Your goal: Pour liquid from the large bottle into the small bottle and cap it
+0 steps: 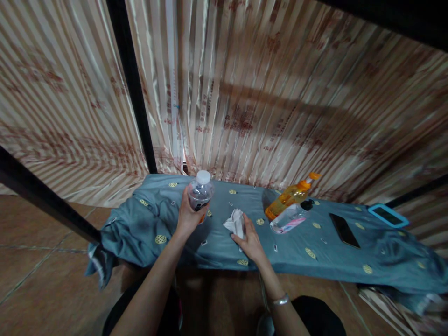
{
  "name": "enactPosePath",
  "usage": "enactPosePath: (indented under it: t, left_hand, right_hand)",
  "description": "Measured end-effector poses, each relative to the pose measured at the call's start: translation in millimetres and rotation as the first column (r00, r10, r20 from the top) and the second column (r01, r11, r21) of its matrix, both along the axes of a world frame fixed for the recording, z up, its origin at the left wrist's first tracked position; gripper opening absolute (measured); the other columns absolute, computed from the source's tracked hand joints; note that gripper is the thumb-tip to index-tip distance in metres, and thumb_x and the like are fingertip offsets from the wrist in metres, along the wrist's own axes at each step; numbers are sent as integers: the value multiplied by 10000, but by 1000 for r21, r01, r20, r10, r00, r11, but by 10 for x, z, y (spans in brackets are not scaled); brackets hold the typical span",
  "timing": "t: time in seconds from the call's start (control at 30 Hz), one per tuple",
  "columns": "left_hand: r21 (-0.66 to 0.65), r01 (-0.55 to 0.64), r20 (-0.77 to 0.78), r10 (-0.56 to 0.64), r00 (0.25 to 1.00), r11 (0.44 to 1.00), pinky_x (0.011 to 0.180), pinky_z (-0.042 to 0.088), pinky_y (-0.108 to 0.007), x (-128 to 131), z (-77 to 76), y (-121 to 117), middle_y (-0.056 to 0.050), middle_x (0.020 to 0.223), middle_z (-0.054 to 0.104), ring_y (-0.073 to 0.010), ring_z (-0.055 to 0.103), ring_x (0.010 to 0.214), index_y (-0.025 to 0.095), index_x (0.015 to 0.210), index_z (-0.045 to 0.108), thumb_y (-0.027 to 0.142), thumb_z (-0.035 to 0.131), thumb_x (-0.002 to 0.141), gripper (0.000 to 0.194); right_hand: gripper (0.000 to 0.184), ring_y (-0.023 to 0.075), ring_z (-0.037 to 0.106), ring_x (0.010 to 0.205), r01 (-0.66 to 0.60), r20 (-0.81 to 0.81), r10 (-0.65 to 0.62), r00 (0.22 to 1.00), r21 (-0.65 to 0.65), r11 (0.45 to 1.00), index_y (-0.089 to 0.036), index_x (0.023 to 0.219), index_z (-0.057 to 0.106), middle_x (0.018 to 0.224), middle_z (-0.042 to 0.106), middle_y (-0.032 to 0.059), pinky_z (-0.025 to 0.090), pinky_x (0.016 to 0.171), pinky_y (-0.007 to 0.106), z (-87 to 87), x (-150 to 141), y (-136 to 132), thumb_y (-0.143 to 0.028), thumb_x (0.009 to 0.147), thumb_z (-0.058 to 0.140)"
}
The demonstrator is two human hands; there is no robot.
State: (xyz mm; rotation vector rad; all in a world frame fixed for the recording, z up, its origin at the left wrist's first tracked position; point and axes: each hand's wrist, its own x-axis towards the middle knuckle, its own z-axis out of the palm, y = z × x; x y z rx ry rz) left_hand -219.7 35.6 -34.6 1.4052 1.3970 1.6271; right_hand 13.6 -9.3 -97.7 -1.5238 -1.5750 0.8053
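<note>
My left hand (188, 216) is wrapped round a clear plastic bottle (200, 192) with a white cap, holding it upright just above the blue-grey cloth (297, 252) that covers a low bench. My right hand (249, 239) rests on the cloth with its fingers closed on a crumpled white tissue (235, 221), just right of the bottle. A bracelet shows on my right wrist.
An orange bottle (289, 198) and a clear bottle with a black cap (289, 219) stand further right. A black phone (344, 230) and a turquoise-framed device (388, 215) lie at the right end. Striped curtains hang behind; a black pole (131, 84) stands at the left.
</note>
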Motion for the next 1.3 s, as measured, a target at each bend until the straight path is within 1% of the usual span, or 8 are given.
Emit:
enactPosePath:
  t: [0.2, 0.3, 0.43, 0.63, 0.87, 1.0, 1.13, 1.3]
  left_hand:
    - [6, -17, -4, 17, 1000, 1000, 1087, 315, -440, -12, -52, -1, -117, 1379, 428, -266, 408, 1291, 237, 1390, 231, 242, 764, 591, 960]
    - [-2, -14, -24, 14, 1000, 1000, 1097, 299, -432, -16, -53, -19, -109, 1403, 404, -264, 382, 1311, 248, 1395, 221, 244, 767, 588, 975]
    - [-15, -6, -45, 6, 999, 1000, 1099, 295, -429, -17, -29, -51, -120, 1403, 402, -270, 380, 1310, 226, 1392, 231, 227, 764, 580, 971]
    - [-20, 2, -41, -3, 999, 1000, 1086, 310, -454, -25, -76, -44, -115, 1402, 404, -273, 403, 1294, 248, 1395, 232, 216, 755, 591, 959]
    - [-15, -14, -58, 13, 998, 1000, 1069, 346, -426, -23, -60, -45, -111, 1371, 452, -266, 437, 1272, 231, 1378, 275, 206, 746, 611, 900]
    - [-17, -10, -65, 9, 998, 1000, 1065, 356, -413, -19, -47, -47, -111, 1379, 443, -262, 436, 1274, 221, 1381, 270, 195, 733, 620, 891]
    - [-22, 4, -59, -6, 998, 1000, 1069, 347, -417, -29, -65, -43, -110, 1376, 443, -256, 440, 1268, 227, 1382, 261, 197, 730, 623, 893]
    - [-32, 10, -76, -12, 997, 999, 1068, 340, -430, -41, -45, -63, -123, 1360, 451, -265, 440, 1263, 209, 1376, 268, 232, 734, 629, 881]
  right_hand:
    - [481, 175, 530, 1062, 152, 58, -152, 987, 16, 988, -187, 1208, 469, 1170, 545, 71, 425, 950, 456, -227, 141, 46, -436, 802, 536]
    - [411, 139, 563, 954, 192, 71, -192, 979, 16, 981, -173, 1126, 517, 1052, 587, 50, 466, 883, 405, -256, 235, 76, -450, 823, 500]
    - [445, 149, 558, 985, 194, 122, -199, 972, 50, 980, -176, 1173, 490, 1095, 575, 62, 461, 897, 418, -221, 298, 39, -460, 831, 480]
    - [590, 260, 316, 1310, 11, 303, -58, 951, 156, 988, -234, 1311, 386, 1426, 324, 95, 296, 1057, 541, -149, 125, -43, -481, 794, 525]
    - [384, 206, 406, 1234, -102, 396, 16, 918, 197, 975, -217, 1204, 488, 1322, 442, 81, 355, 1028, 490, -300, -247, -9, -375, 856, 450]
    - [385, 204, 401, 1244, -209, 427, 106, 898, 202, 957, -231, 1218, 483, 1341, 433, 74, 370, 1022, 481, -305, -192, -108, -357, 855, 457]
    - [381, 201, 432, 1212, -109, 425, 3, 905, 226, 968, -210, 1196, 497, 1312, 457, 78, 372, 1014, 487, -340, 158, -85, -368, 850, 467]
    - [399, 207, 431, 1211, 86, 364, -180, 914, 261, 962, -191, 1164, 513, 1294, 469, 81, 347, 1025, 502, -410, 501, 263, -413, 834, 487]
